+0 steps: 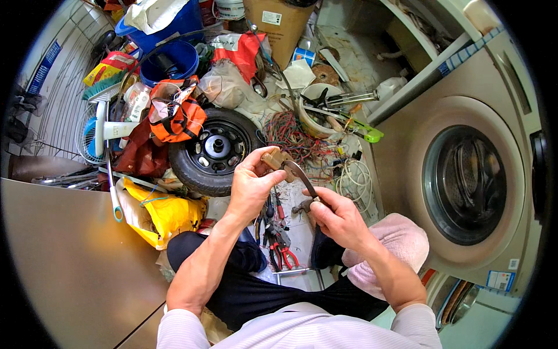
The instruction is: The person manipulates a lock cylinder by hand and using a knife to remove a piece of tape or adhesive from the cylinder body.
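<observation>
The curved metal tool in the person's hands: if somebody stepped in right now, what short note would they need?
Left hand: pinches a small brown block at the top end of the curved metal tool.
Right hand: grips the tool's lower end.
Both are held above the lap, over red-handled pliers on the floor; a car wheel lies just beyond.
Done: tool picked up. Left: cannot tell from this view.

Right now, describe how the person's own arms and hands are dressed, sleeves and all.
Both hands are bare: the left hand and the right hand wear no gloves, and no rings or watch can be seen. The forearms are uncovered too. Pale sleeves with fine stripes, lilac-white, are pushed up to about the elbows, the left sleeve and the right sleeve.
</observation>
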A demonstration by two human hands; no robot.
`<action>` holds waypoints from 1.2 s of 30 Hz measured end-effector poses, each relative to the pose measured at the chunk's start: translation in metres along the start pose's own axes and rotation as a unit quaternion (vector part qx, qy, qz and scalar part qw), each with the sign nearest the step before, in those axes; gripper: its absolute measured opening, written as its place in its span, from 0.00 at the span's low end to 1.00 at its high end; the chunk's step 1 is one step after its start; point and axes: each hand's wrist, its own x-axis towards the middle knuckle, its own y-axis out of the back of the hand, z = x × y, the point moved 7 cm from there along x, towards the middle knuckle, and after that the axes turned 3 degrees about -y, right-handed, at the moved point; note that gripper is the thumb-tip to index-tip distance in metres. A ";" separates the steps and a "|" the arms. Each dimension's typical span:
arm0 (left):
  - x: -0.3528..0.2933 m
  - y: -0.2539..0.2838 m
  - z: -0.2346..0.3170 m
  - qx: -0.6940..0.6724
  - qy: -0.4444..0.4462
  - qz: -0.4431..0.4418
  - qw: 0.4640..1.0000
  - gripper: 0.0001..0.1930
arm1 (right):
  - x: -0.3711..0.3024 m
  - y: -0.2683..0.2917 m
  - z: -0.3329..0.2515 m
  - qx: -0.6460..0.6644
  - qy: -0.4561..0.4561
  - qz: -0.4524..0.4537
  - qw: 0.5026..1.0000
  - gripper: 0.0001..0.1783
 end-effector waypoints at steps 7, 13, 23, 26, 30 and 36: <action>-0.001 -0.001 -0.004 -0.030 0.011 0.012 0.999 0.25 | -0.006 -0.013 -0.003 0.124 -0.029 -0.019 0.992 0.16; 0.000 0.003 -0.006 -0.035 -0.007 0.030 0.999 0.25 | -0.002 -0.020 0.007 0.092 -0.002 0.013 0.996 0.16; -0.006 -0.010 -0.018 -0.187 0.085 -0.024 0.978 0.24 | -0.001 0.030 -0.008 0.080 0.039 0.123 0.988 0.12; -0.009 -0.018 -0.024 -0.237 0.119 -0.044 0.963 0.24 | 0.005 0.027 0.002 0.147 0.011 0.104 0.984 0.11; -0.016 -0.026 -0.025 -0.257 0.148 -0.062 0.953 0.23 | 0.007 0.018 0.001 0.209 -0.002 0.073 0.975 0.11; -0.026 -0.040 -0.023 -0.281 0.175 -0.104 0.938 0.25 | 0.016 0.009 0.000 0.195 0.004 0.063 0.979 0.11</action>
